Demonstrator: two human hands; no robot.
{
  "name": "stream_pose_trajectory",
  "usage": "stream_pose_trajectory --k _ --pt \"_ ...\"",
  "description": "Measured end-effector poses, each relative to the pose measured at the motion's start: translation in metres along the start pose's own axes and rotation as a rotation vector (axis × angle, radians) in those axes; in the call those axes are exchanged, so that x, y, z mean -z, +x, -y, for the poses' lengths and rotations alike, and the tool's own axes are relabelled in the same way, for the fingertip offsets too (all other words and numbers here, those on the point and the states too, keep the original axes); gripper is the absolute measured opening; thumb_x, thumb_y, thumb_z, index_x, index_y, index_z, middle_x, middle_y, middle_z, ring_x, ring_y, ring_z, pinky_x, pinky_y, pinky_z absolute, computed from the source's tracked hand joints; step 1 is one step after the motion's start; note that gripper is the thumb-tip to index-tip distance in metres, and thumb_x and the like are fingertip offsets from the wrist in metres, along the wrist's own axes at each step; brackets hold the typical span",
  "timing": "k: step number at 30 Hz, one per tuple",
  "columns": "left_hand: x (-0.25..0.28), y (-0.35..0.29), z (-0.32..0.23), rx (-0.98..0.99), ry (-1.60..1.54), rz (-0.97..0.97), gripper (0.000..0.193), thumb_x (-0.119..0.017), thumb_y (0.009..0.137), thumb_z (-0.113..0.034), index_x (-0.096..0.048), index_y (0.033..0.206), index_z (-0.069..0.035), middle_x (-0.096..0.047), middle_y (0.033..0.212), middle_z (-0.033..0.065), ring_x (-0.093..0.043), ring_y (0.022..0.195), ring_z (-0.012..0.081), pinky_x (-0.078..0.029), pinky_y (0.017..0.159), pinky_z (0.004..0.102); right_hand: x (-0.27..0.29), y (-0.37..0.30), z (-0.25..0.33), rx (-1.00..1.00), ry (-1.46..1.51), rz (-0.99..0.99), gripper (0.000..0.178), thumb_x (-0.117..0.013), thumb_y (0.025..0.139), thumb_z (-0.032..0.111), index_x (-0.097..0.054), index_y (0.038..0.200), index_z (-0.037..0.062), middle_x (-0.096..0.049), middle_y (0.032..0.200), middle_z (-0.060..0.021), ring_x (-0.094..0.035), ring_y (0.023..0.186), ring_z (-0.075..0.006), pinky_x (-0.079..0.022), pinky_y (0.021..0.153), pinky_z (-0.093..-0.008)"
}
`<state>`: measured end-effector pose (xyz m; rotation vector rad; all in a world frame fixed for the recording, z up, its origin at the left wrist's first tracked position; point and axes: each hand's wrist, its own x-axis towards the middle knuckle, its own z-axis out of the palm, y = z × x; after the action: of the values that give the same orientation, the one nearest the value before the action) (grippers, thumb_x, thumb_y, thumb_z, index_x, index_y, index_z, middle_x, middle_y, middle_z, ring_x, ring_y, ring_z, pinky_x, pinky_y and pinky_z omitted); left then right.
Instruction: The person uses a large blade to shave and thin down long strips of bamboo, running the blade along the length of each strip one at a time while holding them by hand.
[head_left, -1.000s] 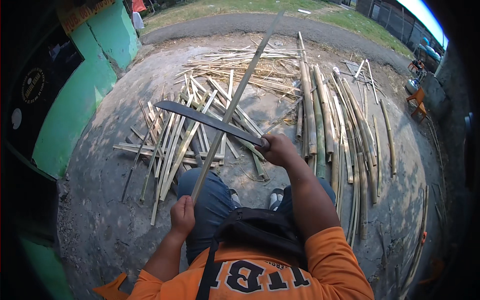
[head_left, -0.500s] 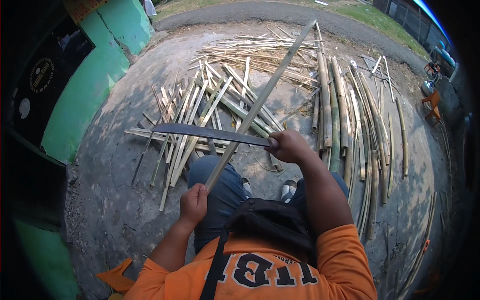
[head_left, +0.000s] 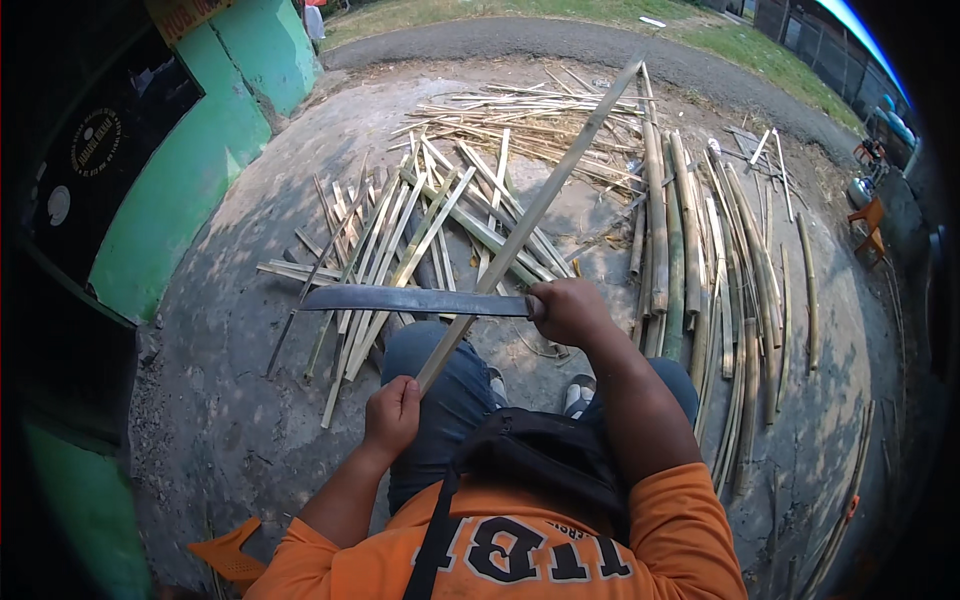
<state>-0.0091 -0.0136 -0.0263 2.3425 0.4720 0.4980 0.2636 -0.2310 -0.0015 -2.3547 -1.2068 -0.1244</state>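
Observation:
My left hand (head_left: 392, 415) is closed around the near end of a long, pale split bamboo strip (head_left: 545, 198), just beside my left knee. The strip slants away to the far right, over the ground. In my right hand (head_left: 573, 312) is the handle of a machete (head_left: 415, 301), whose long dark blade points left. That blade lies across the strip, a little beyond my left hand; whether it bites into the wood I cannot tell.
A loose pile of split bamboo strips (head_left: 410, 235) lies ahead to the left, more strips (head_left: 520, 112) farther off. Bamboo poles (head_left: 677, 230) lie at right. A green wall (head_left: 225, 130) bounds the left, and orange chairs (head_left: 868, 228) stand far right.
The machete's blade has come down closer to my left hand along the strip and now lies nearly level. My left hand keeps its hold on the strip, and the view has shifted slightly.

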Motion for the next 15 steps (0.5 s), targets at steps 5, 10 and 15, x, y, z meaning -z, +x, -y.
stream_pose_trajectory --k 5,10,15 --pt "-0.009 0.003 0.003 0.049 -0.038 0.009 0.028 -0.054 0.106 -0.022 -0.066 0.091 -0.001 -0.065 0.073 0.0204 -0.067 0.069 0.041 -0.05 0.062 0.0457 -0.005 -0.001 -0.032 -0.198 0.111 -0.087 0.018 -0.064 0.092 0.027 -0.072 0.087 0.0126 -0.07 0.079 -0.0187 -0.068 0.077 -0.0443 -0.055 0.072 -0.0558" --pt "-0.006 0.003 0.003 0.07 -0.029 0.02 0.028 -0.053 0.107 -0.021 -0.065 0.09 -0.001 -0.063 0.071 0.0182 -0.066 0.066 0.0363 -0.049 0.061 0.0438 -0.011 -0.004 -0.011 -0.07 0.105 -0.041 0.017 -0.066 0.09 0.027 -0.071 0.088 0.0109 -0.069 0.077 -0.0175 -0.068 0.075 -0.0429 -0.054 0.07 -0.054" --pt "-0.009 0.002 0.008 0.034 -0.01 -0.012 0.028 -0.054 0.107 -0.021 -0.065 0.091 -0.001 -0.063 0.071 0.0181 -0.066 0.065 0.0358 -0.048 0.06 0.0429 0.0 0.0 0.008 0.004 -0.067 0.012 0.021 -0.068 0.089 0.03 -0.07 0.083 0.009 -0.068 0.073 -0.0173 -0.069 0.073 -0.0413 -0.055 0.068 -0.0531"
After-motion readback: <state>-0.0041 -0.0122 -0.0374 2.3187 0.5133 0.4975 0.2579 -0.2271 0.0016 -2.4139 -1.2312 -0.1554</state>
